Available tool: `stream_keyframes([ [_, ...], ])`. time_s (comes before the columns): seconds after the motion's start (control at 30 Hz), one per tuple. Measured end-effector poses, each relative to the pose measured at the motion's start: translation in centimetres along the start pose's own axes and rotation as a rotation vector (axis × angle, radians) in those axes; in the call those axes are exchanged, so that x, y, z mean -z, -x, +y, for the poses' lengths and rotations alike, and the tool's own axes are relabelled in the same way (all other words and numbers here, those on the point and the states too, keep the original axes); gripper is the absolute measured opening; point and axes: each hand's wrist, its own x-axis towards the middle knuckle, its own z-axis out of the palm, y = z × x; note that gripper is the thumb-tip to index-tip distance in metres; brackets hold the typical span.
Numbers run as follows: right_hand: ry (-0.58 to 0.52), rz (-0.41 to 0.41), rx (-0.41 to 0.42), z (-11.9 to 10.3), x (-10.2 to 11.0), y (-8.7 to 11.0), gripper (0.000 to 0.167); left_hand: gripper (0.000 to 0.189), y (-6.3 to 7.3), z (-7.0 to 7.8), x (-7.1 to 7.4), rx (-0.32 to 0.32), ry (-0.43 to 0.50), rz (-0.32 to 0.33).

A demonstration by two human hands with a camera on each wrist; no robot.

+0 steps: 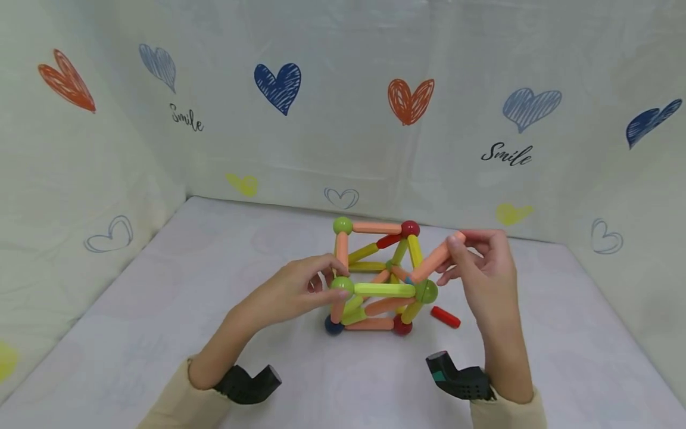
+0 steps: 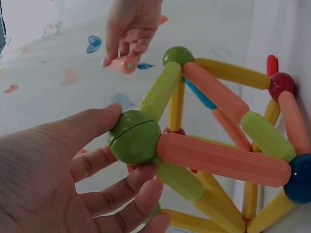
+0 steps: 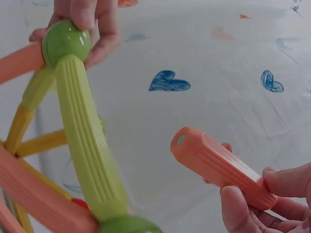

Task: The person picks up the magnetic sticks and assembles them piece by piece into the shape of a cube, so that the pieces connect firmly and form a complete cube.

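A cube-like frame of magnetic sticks and balls stands on the table, its near top edge a lime stick (image 1: 384,290) between two green balls. My left hand (image 1: 302,286) pinches the left green ball (image 2: 135,137) between thumb and fingers. An orange stick (image 2: 223,159) runs from that ball to a dark blue ball (image 1: 334,325) at the base. My right hand (image 1: 486,271) grips a loose orange magnetic stick (image 3: 221,167) by one end. The stick's free end points down-left and overlaps the right green ball (image 1: 427,292) in the head view; the right wrist view shows it apart from the frame.
A loose red stick (image 1: 445,317) lies on the table to the right of the frame. Red balls form other corners, one at the top back (image 1: 410,229). Behind the white table (image 1: 214,238) hangs a pale cloth (image 1: 343,149) printed with hearts.
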Motion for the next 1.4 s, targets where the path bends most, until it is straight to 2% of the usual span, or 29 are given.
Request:
stream_keyframes([
  [0.1, -0.083, -0.025, 0.019, -0.5, -1.8, 0.3, 0.033, 0.027, -0.3, -0.2, -0.2, -0.005, 0.024, -0.001],
  [0.23, -0.158, -0.072, 0.119, -0.6, -4.3, 0.9, 0.031, 0.03, -0.5, -0.4, -0.3, -0.039, 0.052, -0.006],
  [0.33, -0.139, -0.09, 0.239, -0.4, -6.0, 1.4, 0.03, 0.032, -0.6, -0.5, -0.3, -0.054, 0.067, 0.008],
  [0.47, -0.036, -0.085, 0.37, -0.1, -7.7, 1.8, 0.033, 0.026, -0.7, -0.5, -0.6, -0.048, 0.061, 0.094],
  [0.6, 0.074, -0.08, 0.445, 0.1, -8.0, 1.9, 0.039, 0.019, -0.9, -0.2, -1.4, -0.031, 0.046, 0.186],
  [0.77, 0.142, -0.055, 0.491, 0.4, -5.9, 1.0, 0.038, 0.017, -1.1, 0.1, -1.7, 0.001, 0.076, 0.209],
  [0.83, 0.166, -0.031, 0.438, 0.7, -4.5, 0.5, 0.035, 0.017, -1.1, 0.1, -1.7, 0.006, 0.087, 0.206],
  [0.9, 0.212, -0.013, 0.344, 1.1, -3.0, -0.1, 0.032, 0.017, -1.2, 0.0, -1.7, 0.013, 0.092, 0.201],
  [1.0, 0.356, -0.065, 0.168, 2.1, -0.7, -0.8, 0.026, 0.017, -1.3, 0.1, -1.7, 0.02, 0.097, 0.197],
  [1.1, 0.506, -0.26, 0.023, 3.9, 1.1, -1.6, 0.026, 0.017, -1.3, 0.1, -1.7, 0.03, 0.11, 0.191],
  [1.23, 0.583, -0.552, -0.16, 7.0, 2.0, -2.6, 0.029, 0.018, -1.3, 0.0, -1.7, 0.042, 0.118, 0.182],
  [1.3, 0.601, -0.64, -0.262, 8.4, 2.0, -2.9, 0.032, 0.018, -1.2, -0.1, -1.7, 0.046, 0.117, 0.178],
  [1.4, 0.619, -0.7, -0.352, 10.2, 1.8, -3.1, 0.033, 0.018, -1.2, 0.1, -1.7, 0.058, 0.118, 0.177],
])
